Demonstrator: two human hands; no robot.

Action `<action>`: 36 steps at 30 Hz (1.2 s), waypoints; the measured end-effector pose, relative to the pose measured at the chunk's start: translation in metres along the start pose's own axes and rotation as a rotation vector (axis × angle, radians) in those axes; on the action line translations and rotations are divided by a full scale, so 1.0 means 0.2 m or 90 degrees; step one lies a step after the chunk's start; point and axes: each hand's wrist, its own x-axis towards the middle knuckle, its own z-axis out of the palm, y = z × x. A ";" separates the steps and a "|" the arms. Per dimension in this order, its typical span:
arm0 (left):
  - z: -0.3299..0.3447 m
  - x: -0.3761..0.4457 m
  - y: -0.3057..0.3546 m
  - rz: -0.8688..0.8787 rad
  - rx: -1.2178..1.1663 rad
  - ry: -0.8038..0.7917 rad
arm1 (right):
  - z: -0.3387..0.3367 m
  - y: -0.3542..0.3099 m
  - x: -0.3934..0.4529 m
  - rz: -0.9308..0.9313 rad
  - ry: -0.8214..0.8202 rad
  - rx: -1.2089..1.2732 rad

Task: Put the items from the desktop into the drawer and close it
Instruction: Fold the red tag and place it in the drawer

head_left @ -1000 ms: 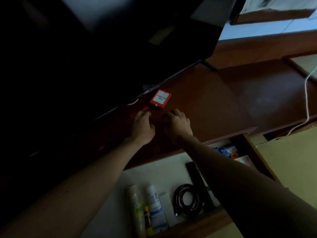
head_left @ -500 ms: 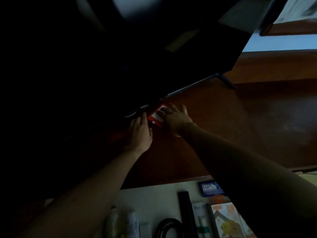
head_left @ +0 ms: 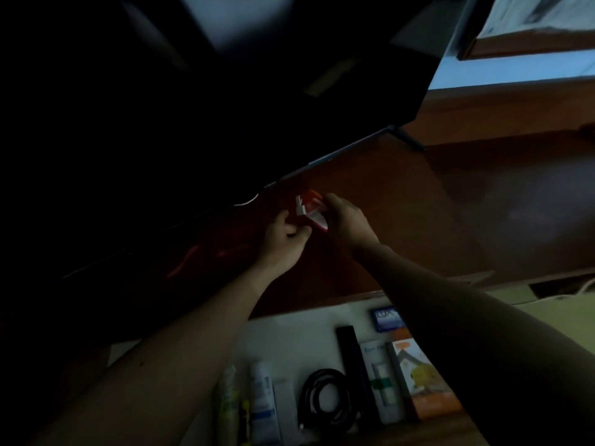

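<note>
Dim room, dark brown wooden desktop (head_left: 402, 220); right hand (head_left: 349, 225) pinches small orange-white flat box (head_left: 314, 210), lifted under black screen; left hand (head_left: 285, 239) curled beside it, contact unclear. Step: pickup. Next: carry to open white-lined drawer (head_left: 299, 329)

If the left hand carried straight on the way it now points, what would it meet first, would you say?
Probably the small orange and white card that the right hand grips, just beyond the left hand; then the big black screen's lower edge. Depth is unclear in this dim view.
</note>
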 end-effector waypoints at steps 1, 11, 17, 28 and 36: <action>0.00 -0.03 -0.01 0.007 -0.009 -0.001 | 0.00 -0.03 -0.05 0.007 0.014 0.017; -0.18 -0.44 -0.16 0.058 -0.062 0.034 | 0.18 -0.40 -0.47 0.028 0.102 0.151; -0.28 -0.75 -0.28 0.111 -0.044 0.054 | 0.27 -0.54 -0.67 0.107 0.149 0.233; -0.35 -0.93 -0.32 0.064 -0.091 -0.001 | 0.29 -0.72 -0.84 0.111 0.131 0.272; -0.36 -1.06 -0.33 0.206 -0.055 -0.044 | 0.28 -0.74 -0.89 0.237 0.188 0.393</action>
